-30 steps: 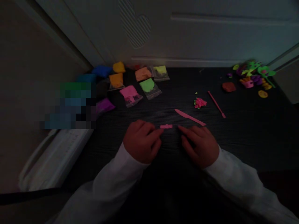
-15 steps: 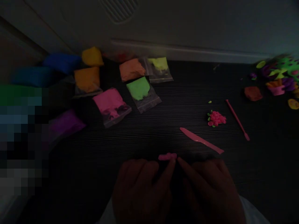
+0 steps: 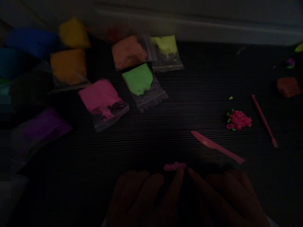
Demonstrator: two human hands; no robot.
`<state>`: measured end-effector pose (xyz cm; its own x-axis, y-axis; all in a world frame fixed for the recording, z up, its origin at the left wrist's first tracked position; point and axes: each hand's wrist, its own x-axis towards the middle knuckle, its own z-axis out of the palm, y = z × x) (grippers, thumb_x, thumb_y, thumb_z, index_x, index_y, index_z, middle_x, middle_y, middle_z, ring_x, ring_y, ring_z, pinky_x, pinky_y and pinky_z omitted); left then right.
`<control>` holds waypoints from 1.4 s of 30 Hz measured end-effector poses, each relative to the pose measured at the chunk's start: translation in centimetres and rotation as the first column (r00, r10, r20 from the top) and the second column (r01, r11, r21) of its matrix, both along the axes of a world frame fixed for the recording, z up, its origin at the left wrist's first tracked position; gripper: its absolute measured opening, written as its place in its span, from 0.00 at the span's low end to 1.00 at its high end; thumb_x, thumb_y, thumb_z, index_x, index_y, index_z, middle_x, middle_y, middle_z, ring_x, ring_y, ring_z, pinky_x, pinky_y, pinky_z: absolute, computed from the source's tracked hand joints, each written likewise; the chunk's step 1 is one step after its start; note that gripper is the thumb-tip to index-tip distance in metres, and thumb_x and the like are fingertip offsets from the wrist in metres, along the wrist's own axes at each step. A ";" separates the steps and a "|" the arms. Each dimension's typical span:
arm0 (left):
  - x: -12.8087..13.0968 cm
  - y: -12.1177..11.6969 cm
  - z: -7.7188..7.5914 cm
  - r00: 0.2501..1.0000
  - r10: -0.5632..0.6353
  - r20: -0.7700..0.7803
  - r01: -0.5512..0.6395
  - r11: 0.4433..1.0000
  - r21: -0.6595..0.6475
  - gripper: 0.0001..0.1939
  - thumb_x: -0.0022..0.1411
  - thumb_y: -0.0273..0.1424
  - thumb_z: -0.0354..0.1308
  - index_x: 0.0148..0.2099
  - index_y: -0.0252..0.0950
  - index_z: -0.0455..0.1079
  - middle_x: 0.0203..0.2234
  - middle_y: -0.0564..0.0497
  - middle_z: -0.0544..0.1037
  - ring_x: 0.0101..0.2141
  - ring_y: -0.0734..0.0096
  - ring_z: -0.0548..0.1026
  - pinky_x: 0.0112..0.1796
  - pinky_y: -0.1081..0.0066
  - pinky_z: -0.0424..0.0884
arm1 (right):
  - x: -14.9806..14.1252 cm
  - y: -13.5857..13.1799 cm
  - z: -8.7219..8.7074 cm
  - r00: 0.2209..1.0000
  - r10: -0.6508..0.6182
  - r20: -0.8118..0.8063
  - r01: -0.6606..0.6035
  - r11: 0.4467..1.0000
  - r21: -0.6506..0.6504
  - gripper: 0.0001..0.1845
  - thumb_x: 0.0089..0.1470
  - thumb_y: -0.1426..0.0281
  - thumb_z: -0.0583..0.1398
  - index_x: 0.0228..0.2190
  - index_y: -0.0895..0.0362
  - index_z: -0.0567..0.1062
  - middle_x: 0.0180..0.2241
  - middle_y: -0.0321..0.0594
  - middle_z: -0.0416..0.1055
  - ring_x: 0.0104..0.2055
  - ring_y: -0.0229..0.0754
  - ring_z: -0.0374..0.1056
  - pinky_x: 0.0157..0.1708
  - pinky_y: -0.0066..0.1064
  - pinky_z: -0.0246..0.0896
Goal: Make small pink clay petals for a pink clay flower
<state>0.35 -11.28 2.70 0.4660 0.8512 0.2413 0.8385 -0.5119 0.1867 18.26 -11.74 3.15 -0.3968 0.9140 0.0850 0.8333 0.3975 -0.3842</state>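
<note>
A small, lumpy roll of pink clay (image 3: 174,166) lies on the dark tabletop. The index fingertip of my left hand (image 3: 146,195) touches its right half from the near side, while the other fingers are curled. My right hand (image 3: 227,195) points its index finger at the roll's right end, apart from it by a small gap; it holds nothing. Both hands are dim, and their thumbs are hard to make out. Beyond my right hand rests a pink plastic knife (image 3: 216,146). A pink clay flower cluster (image 3: 239,120) with green leaves is farther right.
A thin pink modelling tool (image 3: 264,120) and a reddish-brown clay lump (image 3: 288,87) lie at the right. Bags of pink (image 3: 100,97), green (image 3: 139,80), orange (image 3: 68,66) and purple clay (image 3: 46,124) stand left and back. A pale wall ledge (image 3: 201,30) borders the far side.
The view has come closer and tilted down, so things appear larger and farther apart. My left fingertip stays on the pink clay roll, and my right index finger stays beside it.
</note>
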 end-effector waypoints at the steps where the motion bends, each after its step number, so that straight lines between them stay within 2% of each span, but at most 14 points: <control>1: 0.0 0.0 0.0 1.000 -0.006 -0.004 0.006 1.000 -0.007 0.19 0.43 0.32 0.54 0.42 0.46 0.64 0.25 0.53 0.65 0.27 0.72 0.65 0.28 0.67 0.64 | 0.0 0.0 0.0 1.000 -0.001 0.006 0.001 1.000 0.001 0.19 0.42 0.71 0.55 0.41 0.55 0.66 0.23 0.36 0.67 0.23 0.35 0.57 0.26 0.33 0.50; 3: 0.1 0.0 -0.1 1.000 -0.014 0.007 0.015 1.000 -0.022 0.19 0.43 0.31 0.54 0.42 0.45 0.64 0.26 0.53 0.65 0.27 0.72 0.65 0.28 0.66 0.64 | 0.1 -0.1 0.0 1.000 0.003 0.020 -0.003 1.000 0.003 0.19 0.42 0.70 0.55 0.41 0.54 0.66 0.23 0.35 0.67 0.23 0.35 0.57 0.25 0.33 0.50; 10: 0.3 -0.1 0.0 0.995 0.076 0.064 -0.074 0.997 -0.038 0.17 0.45 0.31 0.53 0.42 0.45 0.65 0.27 0.52 0.66 0.29 0.70 0.65 0.29 0.65 0.64 | -0.2 0.0 0.2 1.000 -0.007 0.023 0.007 1.000 0.002 0.20 0.42 0.70 0.55 0.41 0.52 0.66 0.22 0.34 0.67 0.22 0.34 0.56 0.25 0.33 0.49; 15: 0.3 -0.2 0.0 0.996 0.039 0.082 -0.032 0.996 -0.083 0.15 0.47 0.31 0.51 0.41 0.44 0.65 0.27 0.52 0.66 0.28 0.71 0.65 0.28 0.65 0.64 | -0.3 0.0 0.2 0.999 -0.017 0.031 0.017 1.000 0.000 0.20 0.42 0.69 0.55 0.41 0.51 0.66 0.23 0.34 0.67 0.22 0.34 0.56 0.25 0.33 0.49; 20: 0.7 -0.3 -0.1 0.983 0.126 0.132 -0.124 0.992 -0.025 0.13 0.46 0.29 0.52 0.37 0.42 0.68 0.26 0.52 0.64 0.28 0.71 0.64 0.29 0.65 0.64 | -0.4 0.1 0.2 0.999 0.000 0.037 0.000 1.000 -0.010 0.21 0.42 0.69 0.55 0.42 0.52 0.65 0.23 0.34 0.67 0.22 0.34 0.57 0.26 0.33 0.49; 25: 0.8 -0.4 -0.1 0.971 0.188 0.145 -0.184 0.982 -0.039 0.13 0.48 0.29 0.50 0.38 0.40 0.67 0.24 0.51 0.66 0.27 0.70 0.64 0.30 0.64 0.63 | -0.6 0.2 0.4 0.999 -0.023 0.040 0.023 1.000 -0.006 0.19 0.42 0.69 0.55 0.41 0.51 0.66 0.22 0.34 0.66 0.22 0.34 0.56 0.25 0.32 0.49; 31: 0.3 -0.5 -0.1 0.988 0.105 0.111 -0.102 0.994 -0.033 0.16 0.46 0.30 0.52 0.41 0.41 0.66 0.26 0.52 0.68 0.28 0.69 0.65 0.31 0.64 0.64 | -0.9 0.2 0.5 0.999 -0.022 0.043 0.023 1.000 -0.013 0.20 0.42 0.68 0.55 0.41 0.51 0.66 0.22 0.34 0.66 0.22 0.35 0.56 0.26 0.33 0.49; 36: 0.4 -0.4 0.0 0.977 0.171 0.128 -0.171 0.985 -0.016 0.15 0.46 0.28 0.52 0.40 0.40 0.66 0.24 0.52 0.66 0.28 0.70 0.65 0.30 0.65 0.63 | -0.9 0.3 0.5 0.999 -0.035 0.041 0.035 0.999 0.001 0.19 0.42 0.67 0.55 0.40 0.49 0.66 0.21 0.34 0.65 0.22 0.34 0.55 0.25 0.32 0.49; 40: 0.5 -0.5 0.0 0.983 0.140 0.121 -0.135 0.990 -0.043 0.16 0.45 0.29 0.52 0.41 0.41 0.66 0.23 0.52 0.69 0.26 0.71 0.66 0.30 0.65 0.63 | -0.9 0.2 0.6 0.999 -0.047 -0.001 0.047 0.999 -0.019 0.18 0.42 0.69 0.56 0.40 0.51 0.67 0.22 0.35 0.65 0.23 0.35 0.56 0.26 0.32 0.50; 42: 0.6 -0.6 0.1 0.979 0.162 0.126 -0.154 0.985 -0.073 0.16 0.46 0.28 0.51 0.41 0.41 0.66 0.23 0.52 0.70 0.26 0.70 0.67 0.31 0.64 0.63 | -0.9 0.0 0.7 0.998 -0.068 -0.016 0.068 0.997 -0.032 0.18 0.42 0.71 0.56 0.40 0.52 0.67 0.22 0.35 0.65 0.23 0.35 0.56 0.26 0.33 0.51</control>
<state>0.90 -11.85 2.78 0.2922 0.9270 0.2350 0.8739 -0.3586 0.3281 17.40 -11.69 3.86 -0.3325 0.9411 0.0620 0.8509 0.3277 -0.4105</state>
